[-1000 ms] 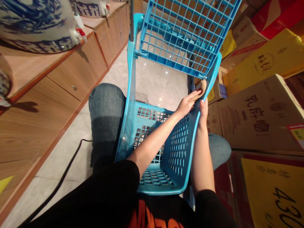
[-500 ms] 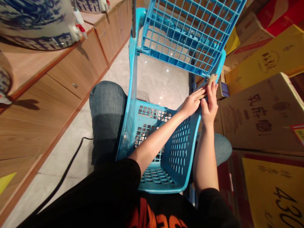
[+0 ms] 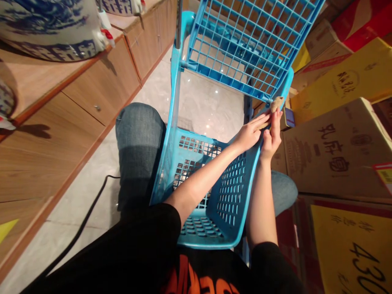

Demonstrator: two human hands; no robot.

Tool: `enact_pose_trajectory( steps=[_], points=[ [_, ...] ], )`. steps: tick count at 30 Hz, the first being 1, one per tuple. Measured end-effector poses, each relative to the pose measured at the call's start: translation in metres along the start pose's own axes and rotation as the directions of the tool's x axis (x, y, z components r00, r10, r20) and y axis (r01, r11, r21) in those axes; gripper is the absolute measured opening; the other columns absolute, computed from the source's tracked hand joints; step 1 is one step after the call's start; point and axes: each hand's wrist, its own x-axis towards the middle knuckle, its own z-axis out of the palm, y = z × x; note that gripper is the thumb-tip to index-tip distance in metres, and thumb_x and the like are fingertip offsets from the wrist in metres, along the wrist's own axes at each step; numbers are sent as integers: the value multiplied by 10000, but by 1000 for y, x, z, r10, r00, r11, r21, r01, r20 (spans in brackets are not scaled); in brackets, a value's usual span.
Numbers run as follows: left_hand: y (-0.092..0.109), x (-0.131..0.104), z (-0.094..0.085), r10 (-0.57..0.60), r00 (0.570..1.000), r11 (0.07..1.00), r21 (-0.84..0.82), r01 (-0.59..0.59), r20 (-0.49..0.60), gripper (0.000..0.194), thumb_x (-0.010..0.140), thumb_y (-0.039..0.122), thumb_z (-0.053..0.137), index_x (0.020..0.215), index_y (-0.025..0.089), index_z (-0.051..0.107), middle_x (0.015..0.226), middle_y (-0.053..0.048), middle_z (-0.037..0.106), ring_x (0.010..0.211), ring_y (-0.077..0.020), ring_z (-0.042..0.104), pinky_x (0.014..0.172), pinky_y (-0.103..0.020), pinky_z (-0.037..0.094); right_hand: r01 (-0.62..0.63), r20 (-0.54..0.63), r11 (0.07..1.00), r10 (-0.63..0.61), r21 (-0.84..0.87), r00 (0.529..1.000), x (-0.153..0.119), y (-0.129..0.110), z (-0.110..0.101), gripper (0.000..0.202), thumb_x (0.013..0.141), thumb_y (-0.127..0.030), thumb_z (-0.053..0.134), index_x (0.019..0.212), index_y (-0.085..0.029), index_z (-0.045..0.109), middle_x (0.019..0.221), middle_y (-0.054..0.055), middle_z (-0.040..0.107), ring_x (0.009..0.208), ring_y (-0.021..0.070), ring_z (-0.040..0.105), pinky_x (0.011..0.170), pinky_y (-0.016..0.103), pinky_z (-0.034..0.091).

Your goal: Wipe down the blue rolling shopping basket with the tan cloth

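Note:
A light-blue plastic shopping cart (image 3: 171, 159) with lattice walls stands between my knees, its mesh flap (image 3: 241, 45) tilted up at the far end. On the cart's right rim is a crumpled beige cloth (image 3: 277, 104), mostly covered by my fingers. My left hand (image 3: 249, 134) reaches across the basket, fingers together, pressing the cloth against the rim. Beside it, my right hand (image 3: 271, 141) is closed round the outer side of the rim and the cloth. The cloth's end sticks out beyond the right fingertips.
Stacked cartons (image 3: 333, 151) stand close on the right, with a yellow price sign (image 3: 352, 249) in front. To the left, wooden cabinets (image 3: 88, 98) carry large blue-and-white jars (image 3: 52, 28) with red-handled taps. A black cord (image 3: 88, 222) hangs over the floor at left.
Both hands and the cloth have shifted slightly along the right rim, and more of the cloth's end shows. The view has moved a little; the cart stays in place.

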Motion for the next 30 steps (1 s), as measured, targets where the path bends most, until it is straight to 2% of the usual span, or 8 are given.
enact_pose_trajectory(
  steps=[4,7,9,13,18,24,27,30],
  points=[
    [-3,-8,-8,-225,974,968,114,223,5,651,893,-26,364,1511,93,530,1655,-80,422,1549,-157,377,1324,-301,238,-86,-88,996,85,-8,992,22,-15,-6,389,866,-384,604,1200,-285,777,1282,22,744,1403,303,573,1238,591,369],
    [-5,-18,-16,-393,920,894,238,380,8,673,898,-27,408,1554,107,477,1660,-81,401,1549,-174,381,1313,-307,259,-180,-184,983,184,39,966,66,-35,-19,285,803,-355,620,960,-225,819,760,27,748,821,271,756,984,551,567],
    [-3,-21,-17,-450,893,852,303,427,6,704,893,-16,454,1585,117,435,1668,-83,382,1554,-197,373,1305,-306,272,-183,-132,961,213,206,968,104,-46,-23,306,760,-351,588,921,-212,808,654,25,686,643,237,702,742,465,595],
    [7,-22,-19,-483,875,823,350,448,14,695,918,31,483,1601,146,419,1668,-70,388,1526,-226,426,1270,-297,332,-179,61,927,168,331,984,166,-44,-4,327,811,-400,534,847,-176,770,686,57,693,679,187,682,645,346,534],
    [18,-14,-18,-428,904,849,339,405,-7,645,907,26,447,1530,169,536,1584,-73,525,1435,-265,545,1224,-359,429,-465,306,882,424,73,852,180,-16,33,351,872,-313,626,546,-192,576,373,-39,483,347,51,318,428,266,286],
    [16,-3,-4,-70,997,994,86,68,22,711,851,-53,345,1497,149,561,1621,-27,482,1541,-132,387,1336,-297,207,-616,519,765,456,186,723,177,-28,9,347,926,-325,504,830,-143,783,735,49,792,598,101,699,638,318,541],
    [13,-9,-6,-211,977,964,173,202,34,742,851,-62,351,1559,127,468,1665,-68,409,1561,-149,350,1328,-296,230,-665,415,703,542,253,731,181,-39,-2,458,950,-311,352,990,-159,783,1003,35,827,886,107,776,794,384,562],
    [14,-19,-15,-461,885,834,371,408,64,737,871,-34,413,1600,69,369,1620,-186,452,1492,-280,474,1269,-413,377,-668,295,676,600,311,744,181,-43,-4,692,882,-324,104,972,-95,750,1243,53,739,1061,120,725,758,362,507]
  ],
)
